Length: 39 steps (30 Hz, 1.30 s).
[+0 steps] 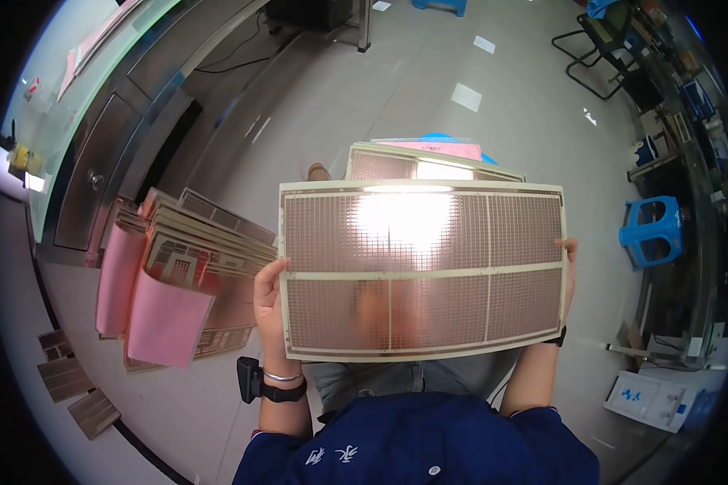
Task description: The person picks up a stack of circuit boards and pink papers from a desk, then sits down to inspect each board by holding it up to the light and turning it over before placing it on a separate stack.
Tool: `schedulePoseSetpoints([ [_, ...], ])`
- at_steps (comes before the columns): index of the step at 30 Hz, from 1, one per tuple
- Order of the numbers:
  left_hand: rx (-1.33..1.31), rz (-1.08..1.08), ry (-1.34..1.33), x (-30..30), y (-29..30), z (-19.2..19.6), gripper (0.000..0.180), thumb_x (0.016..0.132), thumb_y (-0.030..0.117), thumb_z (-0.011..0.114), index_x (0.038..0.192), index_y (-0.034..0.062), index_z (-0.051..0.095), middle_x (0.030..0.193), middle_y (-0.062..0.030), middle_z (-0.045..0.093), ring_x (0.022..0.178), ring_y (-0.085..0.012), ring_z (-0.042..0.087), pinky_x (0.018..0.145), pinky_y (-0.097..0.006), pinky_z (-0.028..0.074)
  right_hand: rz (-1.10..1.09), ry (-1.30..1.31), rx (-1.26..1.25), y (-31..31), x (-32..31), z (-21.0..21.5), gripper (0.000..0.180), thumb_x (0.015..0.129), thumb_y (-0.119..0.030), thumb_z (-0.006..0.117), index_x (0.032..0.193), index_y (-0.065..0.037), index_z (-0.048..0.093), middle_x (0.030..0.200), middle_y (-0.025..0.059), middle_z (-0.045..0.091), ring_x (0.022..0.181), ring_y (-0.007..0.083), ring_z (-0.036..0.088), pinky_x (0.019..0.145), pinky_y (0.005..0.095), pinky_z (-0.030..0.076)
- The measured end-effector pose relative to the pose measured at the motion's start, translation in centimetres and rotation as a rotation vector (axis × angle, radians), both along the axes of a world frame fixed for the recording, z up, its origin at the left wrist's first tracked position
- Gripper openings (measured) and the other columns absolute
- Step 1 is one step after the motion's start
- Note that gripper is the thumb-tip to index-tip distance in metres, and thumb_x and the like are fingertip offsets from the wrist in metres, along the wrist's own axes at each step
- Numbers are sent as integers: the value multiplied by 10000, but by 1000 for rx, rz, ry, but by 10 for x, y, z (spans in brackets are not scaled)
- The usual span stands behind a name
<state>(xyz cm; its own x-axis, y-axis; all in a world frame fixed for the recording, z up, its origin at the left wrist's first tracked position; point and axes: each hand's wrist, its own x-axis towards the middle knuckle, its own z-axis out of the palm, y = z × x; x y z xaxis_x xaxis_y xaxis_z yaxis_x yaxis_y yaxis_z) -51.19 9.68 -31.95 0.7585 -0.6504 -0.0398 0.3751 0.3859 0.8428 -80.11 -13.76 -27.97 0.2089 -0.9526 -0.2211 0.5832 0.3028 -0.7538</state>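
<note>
A large copper-toned circuit board panel [437,315] with a cream border and a fine grid is held up in front of me. My left hand [268,293] grips its left edge, thumb on the front face. At the right edge, my right hand [570,271] holds the same panel, most of its fingers hidden behind it. Bright light reflects off the upper middle of the panel. Behind its top edge lies a stack of similar panels [372,167] with a pink sheet [453,150] on top. Part of a blue stool [437,136] shows beyond the stack.
To my left stands a bundle of panels [210,230] with pink sheets [168,319] folded around it. Beyond it is a metal cabinet [97,174]. A blue stool [653,230] and a white box [647,400] are on the right; a dark chair [603,40] stands far right.
</note>
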Motion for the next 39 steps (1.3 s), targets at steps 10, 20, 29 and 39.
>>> schedulePoseSetpoints([
  [10, -83, 4, 206, 1, -3, 1, 317, 935, 173, 436, 1220, 35, 449, 1198, -111, 529, 1084, -189, 519, 937, -326, 421, 34, -117, -152, 8, 6, 2, 138, 895, -62, 508, 1001, -91, 591, 996, 105, 627, 889, 172, 617, 754, 287, 555],
  [20, -141, 3, 209, 10, -2, -11, 303, 925, 127, 429, 1214, 48, 466, 1236, -109, 509, 1102, -203, 514, 943, -335, 426, 119, -44, -248, 9, 9, 7, 185, 917, -55, 459, 1045, -69, 593, 1010, 91, 628, 897, 165, 613, 769, 271, 530],
  [29, -101, 87, 201, 25, 19, -14, 437, 966, 307, 329, 1367, 135, 321, 1297, -105, 445, 1143, -236, 467, 994, -386, 358, 541, 219, -11, 14, 51, 25, 277, 918, -178, 471, 1044, 56, 550, 951, 111, 625, 834, 160, 614, 757, 279, 501],
  [39, -290, -264, 327, -88, 0, -15, 477, 880, 49, 520, 1321, 25, 338, 1280, -115, 459, 1281, -236, 332, 1052, -380, 287, 671, 29, 79, 102, 160, 7, 394, 889, -30, 489, 1255, 20, 353, 1128, 141, 530, 1032, 243, 551, 840, 381, 516],
])
